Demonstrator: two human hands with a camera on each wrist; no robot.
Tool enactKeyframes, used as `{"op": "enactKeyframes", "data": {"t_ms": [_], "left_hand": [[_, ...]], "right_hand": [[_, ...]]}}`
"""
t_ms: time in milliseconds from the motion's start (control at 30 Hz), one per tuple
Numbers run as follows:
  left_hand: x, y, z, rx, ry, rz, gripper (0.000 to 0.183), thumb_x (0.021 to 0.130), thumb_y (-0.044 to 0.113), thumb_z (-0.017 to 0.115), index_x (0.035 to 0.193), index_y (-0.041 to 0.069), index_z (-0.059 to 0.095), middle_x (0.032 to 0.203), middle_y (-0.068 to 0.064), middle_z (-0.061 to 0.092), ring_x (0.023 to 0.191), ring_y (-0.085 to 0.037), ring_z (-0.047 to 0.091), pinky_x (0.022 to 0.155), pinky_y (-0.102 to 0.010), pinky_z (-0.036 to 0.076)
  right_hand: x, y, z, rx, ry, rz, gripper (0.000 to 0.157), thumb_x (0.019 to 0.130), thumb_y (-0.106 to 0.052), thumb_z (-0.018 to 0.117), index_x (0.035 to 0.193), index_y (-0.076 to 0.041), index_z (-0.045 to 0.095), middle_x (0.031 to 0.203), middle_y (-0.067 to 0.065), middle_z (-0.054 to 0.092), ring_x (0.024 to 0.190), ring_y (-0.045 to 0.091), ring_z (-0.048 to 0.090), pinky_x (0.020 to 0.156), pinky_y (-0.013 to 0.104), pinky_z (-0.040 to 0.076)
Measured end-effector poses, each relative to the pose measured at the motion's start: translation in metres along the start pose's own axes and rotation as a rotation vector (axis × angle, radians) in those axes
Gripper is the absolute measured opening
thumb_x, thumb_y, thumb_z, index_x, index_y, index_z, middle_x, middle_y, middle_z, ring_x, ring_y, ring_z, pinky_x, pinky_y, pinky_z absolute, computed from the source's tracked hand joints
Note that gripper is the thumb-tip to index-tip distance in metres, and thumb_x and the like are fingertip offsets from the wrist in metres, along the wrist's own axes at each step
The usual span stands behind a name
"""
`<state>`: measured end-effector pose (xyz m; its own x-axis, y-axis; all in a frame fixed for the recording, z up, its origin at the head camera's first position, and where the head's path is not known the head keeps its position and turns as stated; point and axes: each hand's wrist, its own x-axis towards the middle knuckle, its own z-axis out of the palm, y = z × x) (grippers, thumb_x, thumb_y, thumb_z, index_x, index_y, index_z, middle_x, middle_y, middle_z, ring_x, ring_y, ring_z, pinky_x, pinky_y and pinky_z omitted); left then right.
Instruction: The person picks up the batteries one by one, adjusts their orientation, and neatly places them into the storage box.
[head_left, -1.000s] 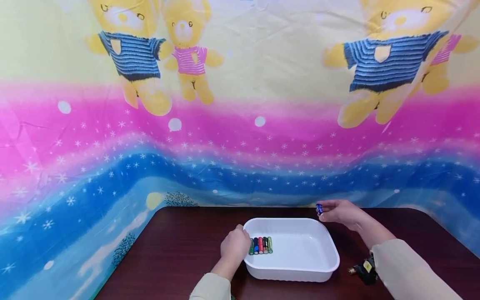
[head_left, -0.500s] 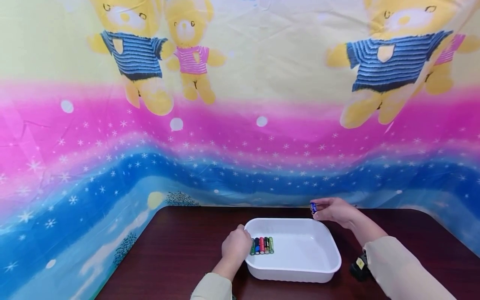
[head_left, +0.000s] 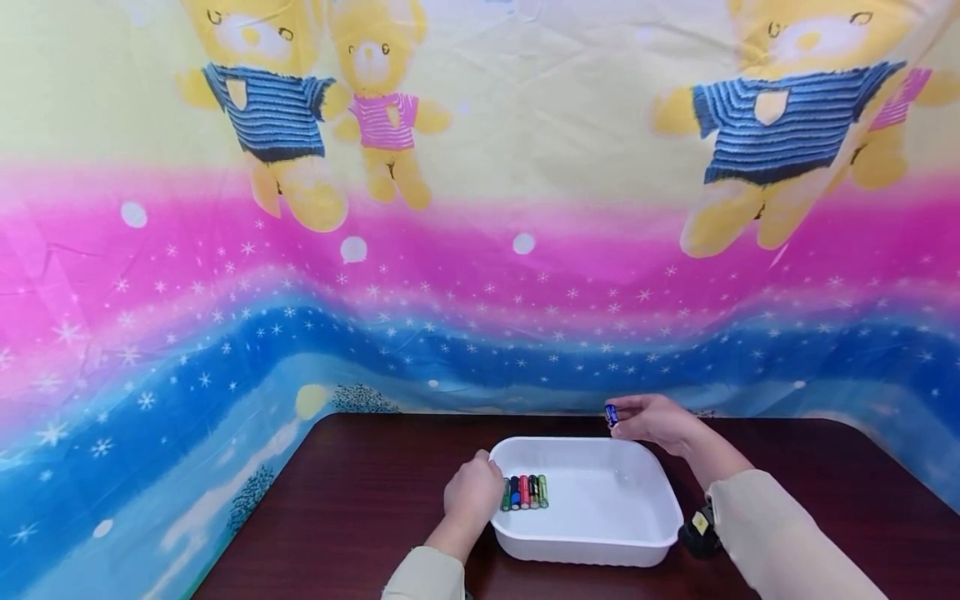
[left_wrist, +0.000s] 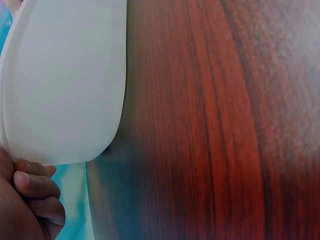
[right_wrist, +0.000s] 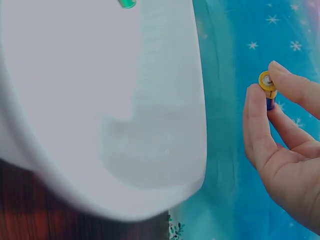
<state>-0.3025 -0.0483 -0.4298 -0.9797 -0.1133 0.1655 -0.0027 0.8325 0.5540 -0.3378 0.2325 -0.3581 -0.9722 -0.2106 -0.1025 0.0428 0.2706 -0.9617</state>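
Observation:
My left hand (head_left: 471, 492) grips the left rim of a white plastic basin (head_left: 585, 542), its fingers curled at the edge in the left wrist view. Beyond the basin's far right rim, my right hand (head_left: 654, 421) pinches a blue battery (head_left: 611, 415) between thumb and fingers, held up above the table. The right wrist view shows that battery's yellow end (right_wrist: 267, 81) pointing toward the camera. Inside the basin, against its left side, several batteries (head_left: 524, 492) lie side by side in a row, green, blue, red, black and light green. The left hand partly covers the leftmost one.
A dark reddish-brown wooden table (head_left: 360, 500) bears the basin. A black object with a yellow label (head_left: 700, 525) sits to the right of the basin, partly behind the right sleeve. A cloth printed with bears and snowflakes (head_left: 480, 292) hangs behind the table.
My right hand has moved left with the blue battery, along the basin's far side. The right sleeve now covers more of the black object's surroundings. The left hand stays on the rim.

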Motion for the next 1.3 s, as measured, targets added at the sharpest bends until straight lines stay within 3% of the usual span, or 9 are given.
{"op": "enactKeyframes", "data": {"t_ms": [600, 900, 1100, 1300], "left_hand": [[0.0, 0.0, 0.001, 0.025, 0.007, 0.013, 0.034, 0.092, 0.025, 0.053, 0.116, 0.001, 0.06, 0.097, -0.014, 0.066, 0.082, -0.026, 0.064, 0.069, -0.044, 0.052], [0.001, -0.001, 0.0, 0.028, 0.008, 0.01, 0.034, 0.092, 0.024, 0.053, 0.116, 0.001, 0.06, 0.098, -0.014, 0.066, 0.083, -0.026, 0.064, 0.069, -0.043, 0.052], [0.001, -0.001, 0.0, 0.022, 0.014, 0.015, 0.034, 0.092, 0.024, 0.054, 0.115, 0.001, 0.06, 0.096, -0.014, 0.066, 0.082, -0.026, 0.064, 0.069, -0.044, 0.052], [0.001, -0.002, 0.003, 0.013, 0.02, 0.022, 0.033, 0.091, 0.025, 0.055, 0.114, 0.0, 0.06, 0.094, -0.014, 0.066, 0.08, -0.026, 0.063, 0.069, -0.044, 0.052]], "right_hand": [[0.014, 0.0, 0.005, 0.036, -0.012, -0.049, 0.069, 0.079, 0.0, 0.069, 0.138, 0.007, 0.035, 0.115, 0.021, 0.052, 0.096, 0.024, 0.061, 0.089, 0.043, 0.046], [0.026, 0.0, 0.008, 0.027, -0.035, -0.139, 0.065, 0.081, 0.0, 0.067, 0.139, 0.003, 0.036, 0.127, 0.03, 0.043, 0.11, 0.035, 0.053, 0.088, 0.04, 0.047], [0.037, 0.01, 0.014, 0.032, -0.05, -0.15, 0.068, 0.079, -0.001, 0.069, 0.139, 0.0, 0.038, 0.13, 0.03, 0.043, 0.118, 0.04, 0.045, 0.088, 0.038, 0.048], [0.042, 0.018, 0.02, 0.004, -0.062, -0.131, 0.068, 0.076, 0.0, 0.072, 0.137, 0.002, 0.041, 0.121, 0.025, 0.051, 0.107, 0.032, 0.054, 0.084, 0.039, 0.05]]}}
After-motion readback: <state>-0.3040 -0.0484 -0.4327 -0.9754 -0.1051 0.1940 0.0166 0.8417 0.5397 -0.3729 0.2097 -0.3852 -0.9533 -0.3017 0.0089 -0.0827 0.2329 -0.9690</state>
